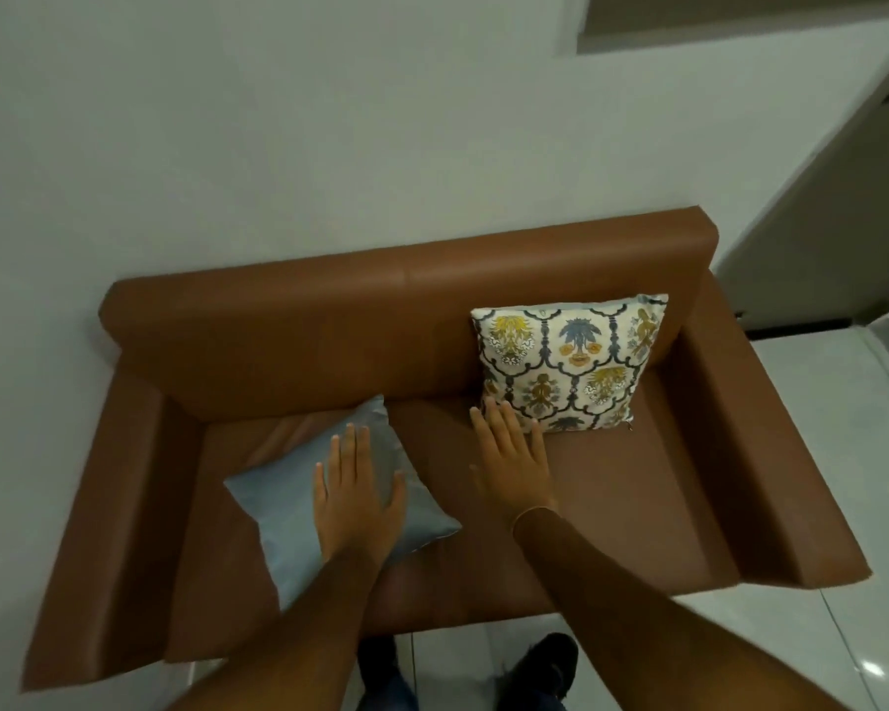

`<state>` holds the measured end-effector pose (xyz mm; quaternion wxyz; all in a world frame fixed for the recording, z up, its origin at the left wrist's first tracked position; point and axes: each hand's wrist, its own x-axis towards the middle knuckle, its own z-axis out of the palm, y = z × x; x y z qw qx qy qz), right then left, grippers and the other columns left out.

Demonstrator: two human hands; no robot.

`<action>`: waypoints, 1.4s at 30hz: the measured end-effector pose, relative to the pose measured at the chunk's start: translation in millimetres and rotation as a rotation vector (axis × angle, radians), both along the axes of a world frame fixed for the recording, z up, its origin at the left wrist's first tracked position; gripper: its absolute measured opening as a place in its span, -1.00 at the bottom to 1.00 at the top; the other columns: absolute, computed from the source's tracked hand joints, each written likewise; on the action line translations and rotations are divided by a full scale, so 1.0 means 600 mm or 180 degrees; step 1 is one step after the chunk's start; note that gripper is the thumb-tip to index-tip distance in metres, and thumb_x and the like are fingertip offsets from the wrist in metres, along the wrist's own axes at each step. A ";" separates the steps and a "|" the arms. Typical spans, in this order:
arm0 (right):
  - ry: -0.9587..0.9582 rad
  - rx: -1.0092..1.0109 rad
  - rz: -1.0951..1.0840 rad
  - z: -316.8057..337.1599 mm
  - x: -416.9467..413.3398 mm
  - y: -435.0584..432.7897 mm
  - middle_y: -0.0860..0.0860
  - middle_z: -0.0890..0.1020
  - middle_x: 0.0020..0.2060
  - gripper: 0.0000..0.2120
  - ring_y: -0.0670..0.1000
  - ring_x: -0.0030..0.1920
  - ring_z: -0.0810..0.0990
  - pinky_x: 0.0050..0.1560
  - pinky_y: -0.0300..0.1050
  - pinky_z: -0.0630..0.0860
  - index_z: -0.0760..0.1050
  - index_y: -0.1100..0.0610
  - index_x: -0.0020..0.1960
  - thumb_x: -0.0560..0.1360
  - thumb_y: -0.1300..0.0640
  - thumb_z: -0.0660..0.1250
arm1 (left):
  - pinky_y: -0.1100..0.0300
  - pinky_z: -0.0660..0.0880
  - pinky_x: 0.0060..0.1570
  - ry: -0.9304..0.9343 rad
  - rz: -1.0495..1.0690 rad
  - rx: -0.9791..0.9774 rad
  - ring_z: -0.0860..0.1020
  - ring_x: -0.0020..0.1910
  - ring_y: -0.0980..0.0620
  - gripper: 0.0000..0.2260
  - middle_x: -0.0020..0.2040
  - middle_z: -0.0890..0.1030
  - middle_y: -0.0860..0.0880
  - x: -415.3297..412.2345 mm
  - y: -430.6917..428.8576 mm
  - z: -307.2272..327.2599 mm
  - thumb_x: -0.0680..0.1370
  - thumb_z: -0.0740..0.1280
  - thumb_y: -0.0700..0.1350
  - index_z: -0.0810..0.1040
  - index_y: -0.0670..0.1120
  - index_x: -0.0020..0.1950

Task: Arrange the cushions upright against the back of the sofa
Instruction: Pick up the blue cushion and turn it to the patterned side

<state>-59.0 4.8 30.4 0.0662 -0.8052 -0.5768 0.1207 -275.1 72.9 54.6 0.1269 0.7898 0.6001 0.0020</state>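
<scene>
- Brown leather two-seat sofa stands with its backrest against a pale grey-white wall; low armrests close it off at either end.
- Plain light-blue square cushion with a satin sheen lies flat on the left half of the seat, turned corner-on like a diamond. Its far corner reaches the foot of the backrest; it is not propped upright.
- Left hand rests palm-down on top of the blue cushion, fingers straight and spread, thumb out to the right. The hand is flat and unclenched; it presses on the fabric and grasps nothing.
- Right hand is extended over the middle of the seat, palm-down, fingers straight and slightly fanned. It is likewise unclenched and holds nothing. A thin band sits at its wrist.
- The right fingertips lie at the lower left edge of the second cushion; whether they touch it cannot be told.
- Cream square cushion printed with blue, yellow and ochre floral motifs stands upright on the right half of the seat, leaning back against the backrest.
- Glossy pale tiled floor shows to the right of the sofa and in front of it.
- Dark shoes are visible on the floor, between the forearms.
</scene>
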 end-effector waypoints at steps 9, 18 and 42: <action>0.0018 -0.0326 -0.0148 -0.004 -0.146 0.075 0.03 -0.04 0.72 -0.21 0.08 0.71 -0.12 0.64 0.25 -0.15 -0.07 -0.01 0.73 0.61 -0.07 0.23 | -0.18 0.04 0.73 -0.0249 0.0170 -0.0379 0.08 0.78 -0.12 -0.17 0.80 0.07 -0.07 -0.191 0.072 -0.059 0.60 -0.04 0.34 0.03 -0.05 0.80; 0.0427 -0.0669 -0.0587 -0.116 -0.235 0.133 0.03 0.00 0.72 -0.23 0.08 0.71 -0.12 0.64 0.26 -0.18 -0.06 0.03 0.73 0.63 -0.11 0.18 | -0.12 -0.06 0.72 -0.0248 0.0430 -0.0787 0.06 0.78 -0.14 -0.16 0.80 0.07 -0.08 -0.297 0.124 -0.174 0.59 0.05 0.30 0.01 -0.05 0.80; 0.3243 -0.1653 -0.1935 -0.323 -0.232 0.222 0.07 0.52 0.48 -0.08 0.19 0.44 0.51 0.36 0.06 0.45 0.33 0.10 0.59 0.39 -0.28 0.58 | -0.23 0.35 0.59 -0.1090 0.2322 -0.1583 0.37 0.60 -0.32 -0.16 0.66 0.32 -0.25 -0.285 0.155 -0.365 0.61 0.41 0.31 0.26 -0.15 0.72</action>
